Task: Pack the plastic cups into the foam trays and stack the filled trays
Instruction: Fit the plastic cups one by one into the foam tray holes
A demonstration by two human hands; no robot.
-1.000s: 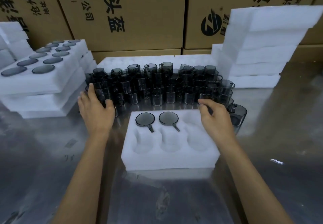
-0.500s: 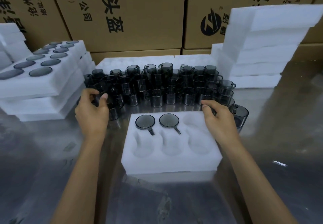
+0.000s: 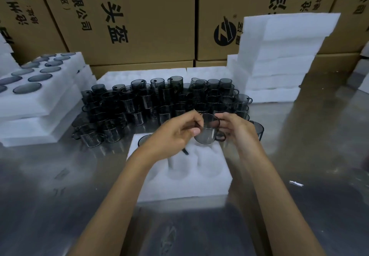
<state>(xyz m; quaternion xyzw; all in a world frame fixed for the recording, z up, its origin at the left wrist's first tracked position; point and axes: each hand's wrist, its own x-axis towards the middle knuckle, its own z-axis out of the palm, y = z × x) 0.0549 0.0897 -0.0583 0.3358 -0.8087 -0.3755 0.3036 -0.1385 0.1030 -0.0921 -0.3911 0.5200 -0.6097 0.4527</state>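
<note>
A white foam tray lies on the steel table in front of me. A smoky plastic cup with a handle is held above the tray's far right corner. My left hand pinches its rim on the left and my right hand grips it at the handle side. One seated cup's rim shows at the tray's far left; the second seated cup is hidden by my left hand. Many loose smoky cups stand crowded behind the tray.
Filled foam trays are stacked at the left. A tall stack of white foam trays stands at the right, more foam lies behind the cups. Cardboard boxes wall the back. A small white scrap lies at the right.
Both hands left the cup pile and came together over the tray's far side, now holding one cup between them. The camera has moved closer and lower.
</note>
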